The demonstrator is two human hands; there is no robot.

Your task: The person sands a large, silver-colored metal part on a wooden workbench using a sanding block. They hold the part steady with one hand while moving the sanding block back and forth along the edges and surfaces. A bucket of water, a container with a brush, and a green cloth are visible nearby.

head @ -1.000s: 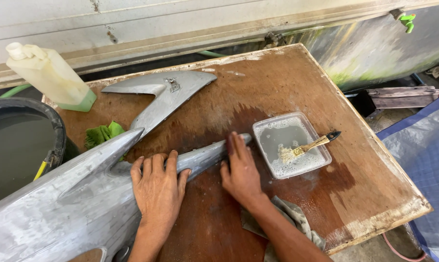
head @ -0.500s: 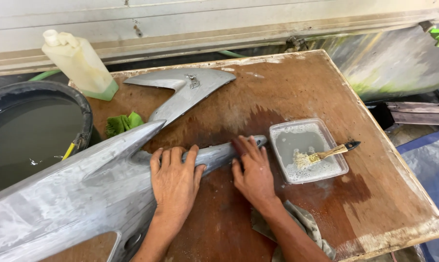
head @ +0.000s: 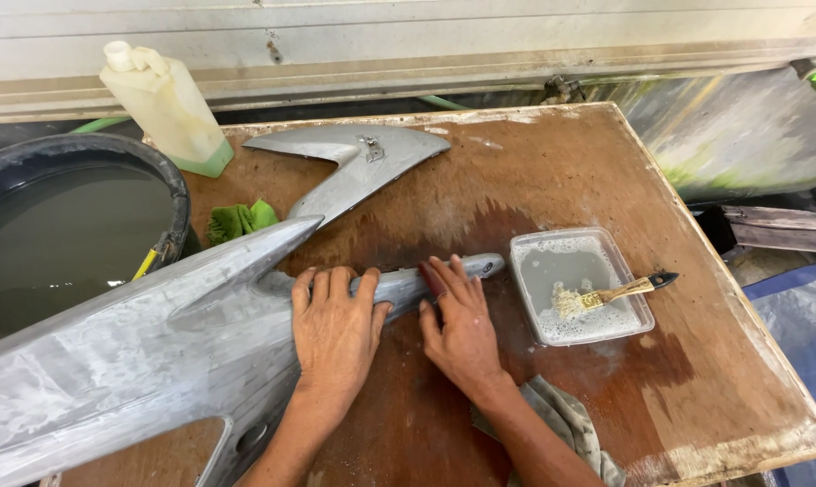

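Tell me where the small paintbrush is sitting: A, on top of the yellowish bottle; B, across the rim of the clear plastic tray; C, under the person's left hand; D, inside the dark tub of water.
B: the paintbrush lies with its bristles in the foamy clear plastic tray and its handle out over the tray's right rim.

Grey streaky panel [head: 146, 361], reddish-brown board [head: 552, 171], yellowish bottle [head: 166, 106], green rag [head: 241, 219], clear tray [head: 581, 285] w/ white foam.

Worn wet wooden table [head: 552, 171] vs pale wall [head: 426, 36]; black water tub [head: 169, 180] at left; daylight.
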